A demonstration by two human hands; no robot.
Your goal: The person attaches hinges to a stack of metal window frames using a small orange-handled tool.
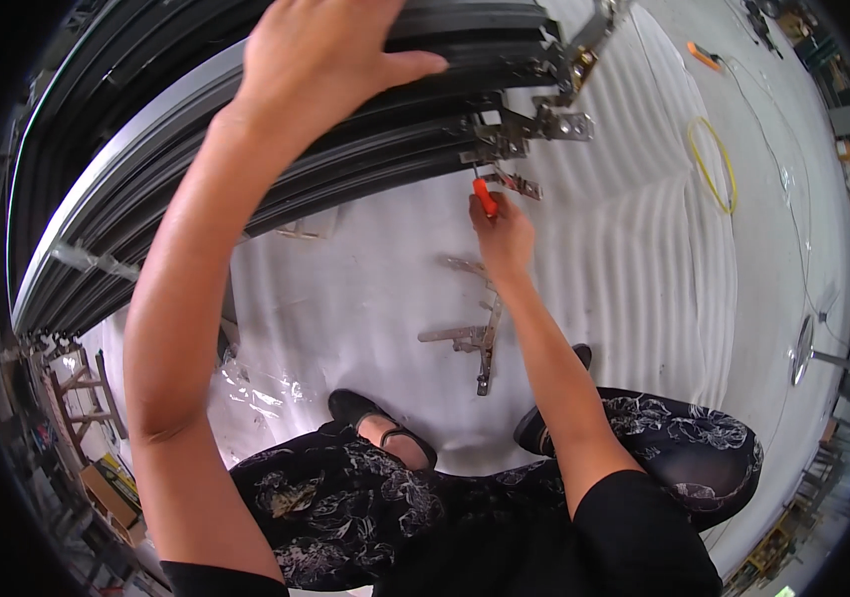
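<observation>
At the bracketed end of the dark profiles [385, 159], the right hand [507, 239] was closed around an orange-handled screwdriver [486, 197], its shaft directed away from the person toward the metal bracket [508, 139]. Tip contact was too small to confirm. The left hand [325, 50] lay over the profiles with its thumb spread; its fingers were cut off by the view, so its grip could not be told. A loose metal hinge [492, 338] lay on the white sheet [614, 279], nearer the feet.

The step, judged to be screw work at the bracket, called for the shaft in line with the screw, the tip fully seated before turning, and firm, even pressure. Steady bracing by the left hand would have limited shift; a slanted shaft risked slipping and scratching the profiles.
</observation>
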